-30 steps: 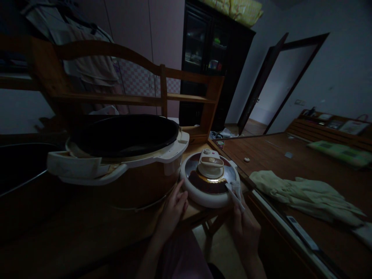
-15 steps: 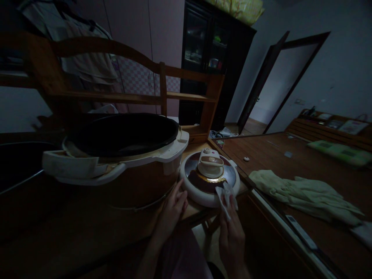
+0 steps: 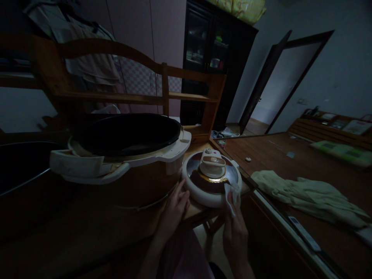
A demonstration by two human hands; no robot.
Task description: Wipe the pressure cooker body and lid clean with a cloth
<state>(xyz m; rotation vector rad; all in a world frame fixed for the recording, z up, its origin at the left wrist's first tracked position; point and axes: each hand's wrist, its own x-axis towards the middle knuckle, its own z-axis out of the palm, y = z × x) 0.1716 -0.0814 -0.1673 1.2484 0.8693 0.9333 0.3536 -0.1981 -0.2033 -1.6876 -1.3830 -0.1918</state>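
Note:
A round pressure cooker lid [image 3: 203, 184], white-rimmed with a glossy brown top and a raised cream handle, lies on the wooden desk. My right hand [image 3: 235, 228] grips a crumpled white tissue [image 3: 233, 193] against the lid's near right edge. At the lid's near left edge is my left hand [image 3: 175, 207], its index finger stretched toward the rim and the other fingers loosely bent, holding nothing. Left of the lid stands the cooker body [image 3: 148, 172], lidless, with a cream collar and a wide black inner pot [image 3: 130, 135] whose bottom is too dark to see.
A dark vessel [image 3: 23, 170] stands at the far left. Behind the cooker rises a wooden shelf rail [image 3: 116, 97]. To the right is a brown bed surface [image 3: 270, 155] with a pale green cloth [image 3: 299, 193] and a thin whitish device [image 3: 305, 233] near its edge.
My right hand with the tissue has slid slightly right along the lid's edge. My left hand stays beside the rim. The whole view has shifted a little.

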